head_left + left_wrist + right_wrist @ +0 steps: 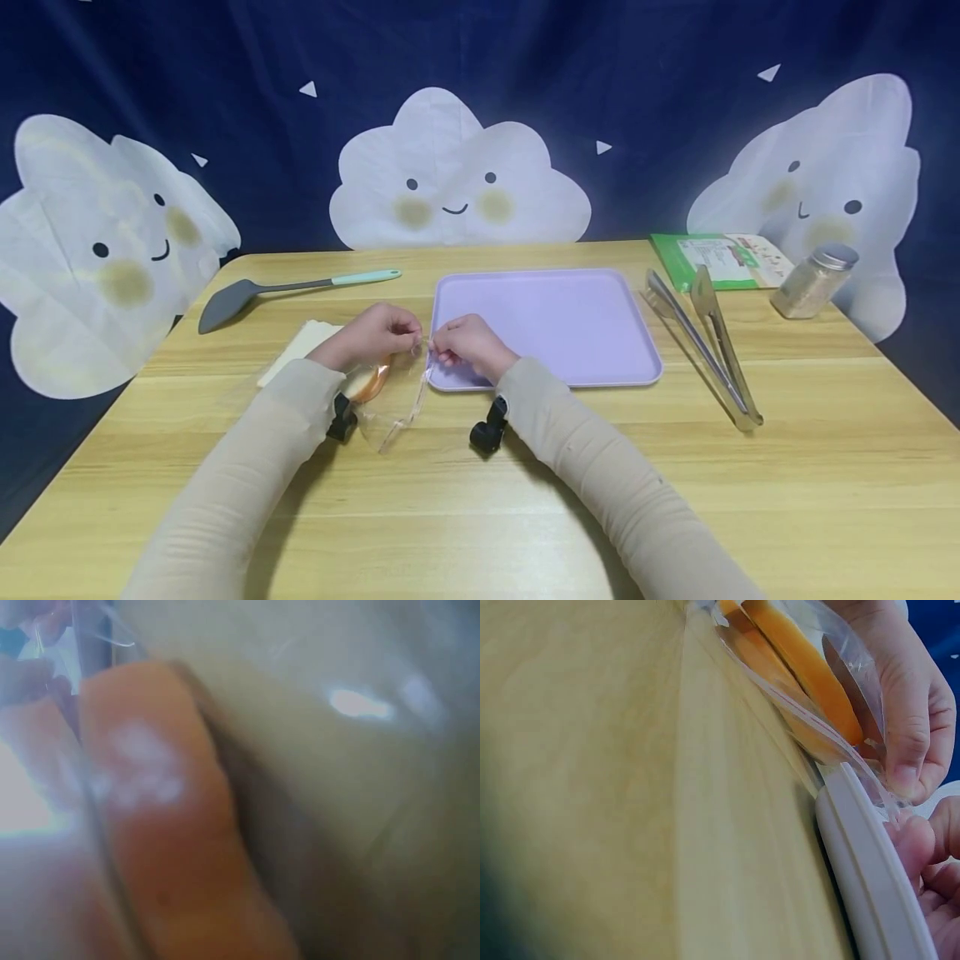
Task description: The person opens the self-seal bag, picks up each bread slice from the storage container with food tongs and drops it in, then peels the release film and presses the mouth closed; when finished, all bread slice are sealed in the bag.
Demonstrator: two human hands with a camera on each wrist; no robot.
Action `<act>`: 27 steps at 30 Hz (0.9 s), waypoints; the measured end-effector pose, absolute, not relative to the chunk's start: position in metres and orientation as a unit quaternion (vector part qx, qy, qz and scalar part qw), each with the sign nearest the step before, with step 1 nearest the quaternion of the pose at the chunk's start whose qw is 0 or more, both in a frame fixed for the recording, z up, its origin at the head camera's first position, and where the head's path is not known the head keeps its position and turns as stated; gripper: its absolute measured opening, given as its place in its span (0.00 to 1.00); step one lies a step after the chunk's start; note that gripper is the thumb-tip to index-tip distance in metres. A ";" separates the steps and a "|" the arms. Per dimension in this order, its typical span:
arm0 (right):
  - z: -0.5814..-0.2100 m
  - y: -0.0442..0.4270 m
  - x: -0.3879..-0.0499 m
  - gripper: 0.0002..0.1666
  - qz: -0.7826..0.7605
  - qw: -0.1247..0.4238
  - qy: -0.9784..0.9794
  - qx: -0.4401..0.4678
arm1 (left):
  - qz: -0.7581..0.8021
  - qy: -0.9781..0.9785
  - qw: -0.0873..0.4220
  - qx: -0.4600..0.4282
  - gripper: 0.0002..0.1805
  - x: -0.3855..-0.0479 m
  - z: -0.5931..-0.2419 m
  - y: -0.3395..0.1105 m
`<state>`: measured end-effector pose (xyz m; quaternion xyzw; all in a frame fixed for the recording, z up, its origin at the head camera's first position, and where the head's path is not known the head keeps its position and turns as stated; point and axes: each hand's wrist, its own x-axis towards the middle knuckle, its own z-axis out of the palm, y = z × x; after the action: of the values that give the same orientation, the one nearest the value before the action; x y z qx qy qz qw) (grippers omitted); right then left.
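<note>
Left of centre in head view: clear bag [396, 404], probably bread slices [810, 671] inside; left-wrist view blurred. Your left hand [384, 331] and right hand [474, 343] pinch its edge.

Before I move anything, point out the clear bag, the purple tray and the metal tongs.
Clear bag [396, 398]: head view, on its see-through side.
Purple tray [551, 327]: head view, on its bare flat bottom.
Metal tongs [725, 344]: head view, on the right-hand arm.
</note>
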<state>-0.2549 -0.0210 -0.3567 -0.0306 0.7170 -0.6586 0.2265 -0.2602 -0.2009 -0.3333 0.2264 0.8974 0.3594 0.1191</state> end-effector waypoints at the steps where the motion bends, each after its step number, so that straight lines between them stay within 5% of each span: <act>1: -0.357 -0.021 -0.255 0.08 -0.665 0.229 0.711 -0.030 | 0.364 0.896 0.119 0.224 0.05 -0.260 -0.334 -0.202; 15: -0.358 -0.022 -0.253 0.10 -0.688 0.211 0.693 -0.046 | 0.403 0.888 0.125 0.183 0.05 -0.256 -0.331 -0.202; 27: -0.360 -0.025 -0.250 0.06 -0.572 0.103 0.807 -0.104 | 0.405 0.887 0.109 0.192 0.06 -0.254 -0.331 -0.204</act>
<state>-0.2502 -0.0252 -0.3595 -0.1037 0.8071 -0.5721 0.1027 -0.2544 -0.2037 -0.3315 0.1925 0.8873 0.4048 0.1087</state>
